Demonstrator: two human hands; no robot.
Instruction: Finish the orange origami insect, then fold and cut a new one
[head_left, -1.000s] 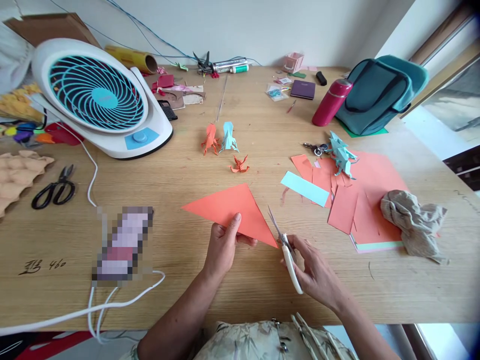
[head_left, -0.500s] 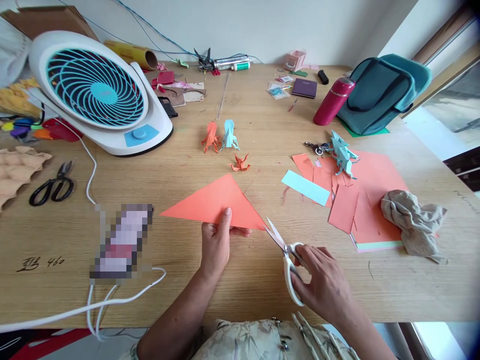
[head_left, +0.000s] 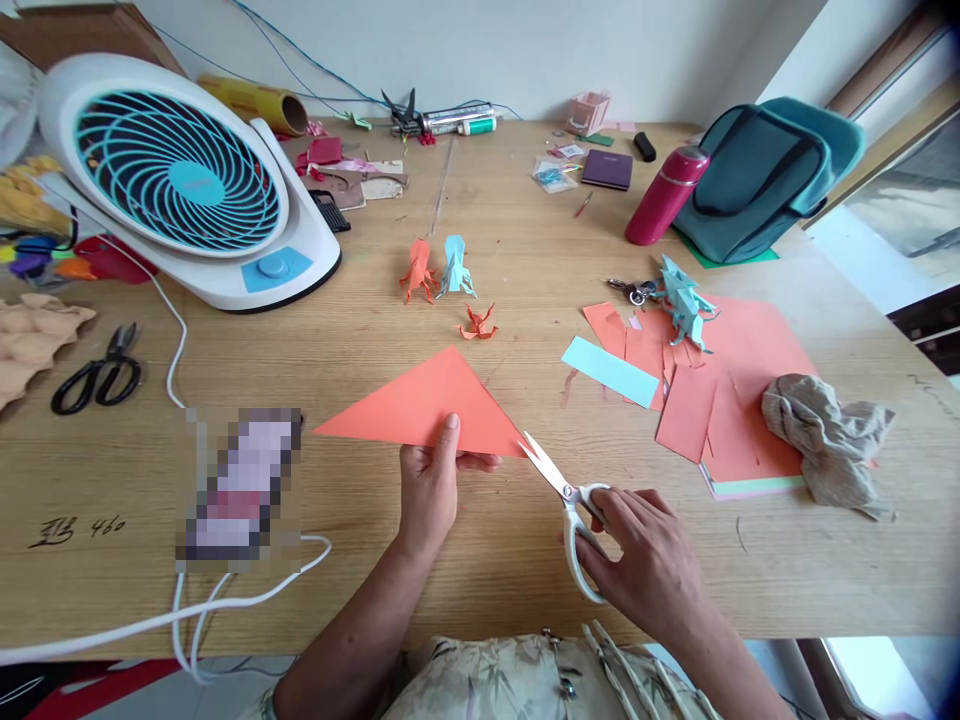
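My left hand (head_left: 433,485) pinches a folded orange paper triangle (head_left: 427,400) along its near edge, thumb on top and fingers underneath. In my right hand (head_left: 649,555) is a pair of white-handled scissors (head_left: 568,493), with fingers and thumb at the handle loops. The blades are slightly parted and meet the triangle's right corner. Beyond the triangle lies a small orange folded paper figure (head_left: 478,322). Behind it stand another orange paper figure (head_left: 418,268) and a light blue one (head_left: 454,266).
Orange paper sheets (head_left: 757,400) lie at right with a light blue strip (head_left: 611,372), a blue paper figure (head_left: 684,305) and a crumpled cloth (head_left: 821,430). A fan (head_left: 300,250), black scissors (head_left: 97,380) and a blurred phone (head_left: 240,485) with cables occupy the left. A red bottle (head_left: 667,197) stands behind.
The scissor blades have closed partway at the triangle's right corner and shifted slightly left. My left hand keeps its hold on the paper. The whole view has shifted a little.
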